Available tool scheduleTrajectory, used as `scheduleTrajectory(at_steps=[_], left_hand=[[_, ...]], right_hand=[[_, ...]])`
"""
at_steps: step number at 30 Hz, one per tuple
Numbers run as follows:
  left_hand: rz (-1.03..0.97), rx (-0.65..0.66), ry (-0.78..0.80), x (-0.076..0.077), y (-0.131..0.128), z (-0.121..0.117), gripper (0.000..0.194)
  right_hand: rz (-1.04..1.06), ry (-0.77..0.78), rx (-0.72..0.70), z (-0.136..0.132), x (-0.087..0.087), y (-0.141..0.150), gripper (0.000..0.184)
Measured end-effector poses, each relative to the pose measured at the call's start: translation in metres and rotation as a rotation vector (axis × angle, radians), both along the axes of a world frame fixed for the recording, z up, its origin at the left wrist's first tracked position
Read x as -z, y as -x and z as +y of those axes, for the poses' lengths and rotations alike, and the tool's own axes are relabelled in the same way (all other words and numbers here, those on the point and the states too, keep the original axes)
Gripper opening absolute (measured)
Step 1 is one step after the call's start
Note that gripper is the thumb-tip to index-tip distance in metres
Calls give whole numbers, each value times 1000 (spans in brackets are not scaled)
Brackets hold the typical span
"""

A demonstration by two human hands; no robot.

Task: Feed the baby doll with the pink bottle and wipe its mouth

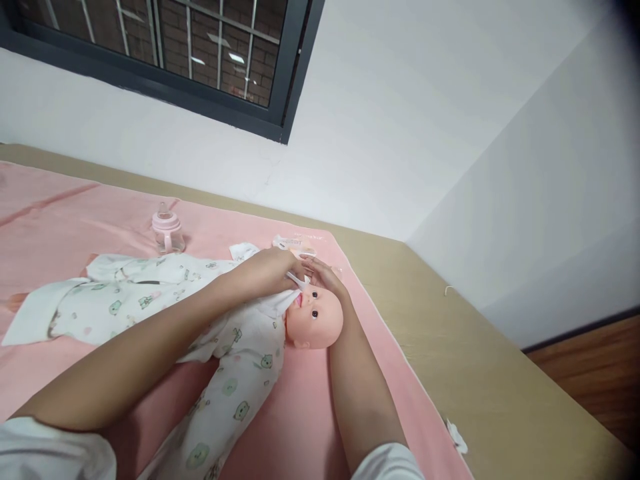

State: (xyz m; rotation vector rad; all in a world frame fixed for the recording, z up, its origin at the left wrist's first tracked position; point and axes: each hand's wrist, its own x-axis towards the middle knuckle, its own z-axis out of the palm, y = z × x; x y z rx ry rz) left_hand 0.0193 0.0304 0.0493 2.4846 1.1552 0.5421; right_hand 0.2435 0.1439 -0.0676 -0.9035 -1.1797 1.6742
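A baby doll [320,323] lies on its back in a white outfit [145,287] printed with small green animals, its bald head to the right. My left hand [273,270] reaches over the doll's chest, its fingers closed on white cloth [280,303] at the neck, which is pulled up near the mouth. Beyond the face, my right hand [323,275] curls in from the right, fingers bent together beside the left fingertips. What the right fingers hold, if anything, is hidden. One printed sleeve [230,387] stretches toward me between my forearms.
A pink baby bottle [167,230] with a handle stands beyond the doll's body. Behind my hands lies a clear and orange package [297,245]. Everything rests on a pink sheet [295,413] over a tan surface [430,333]. A white scrap [456,437] lies at the sheet's right edge.
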Motion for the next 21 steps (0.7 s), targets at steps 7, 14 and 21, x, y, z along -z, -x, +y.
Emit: scheduleTrajectory(at_steps=[7, 14, 21], left_hand=[[-6, -20, -30, 0, -1, 0, 28], [-32, -62, -50, 0, -1, 1, 29], [-104, 9, 13, -6, 4, -4, 27]], right_hand=[[-20, 0, -1, 0, -1, 0, 23], [-29, 8, 12, 3, 2, -2, 24], [-24, 18, 17, -1, -2, 0, 22]])
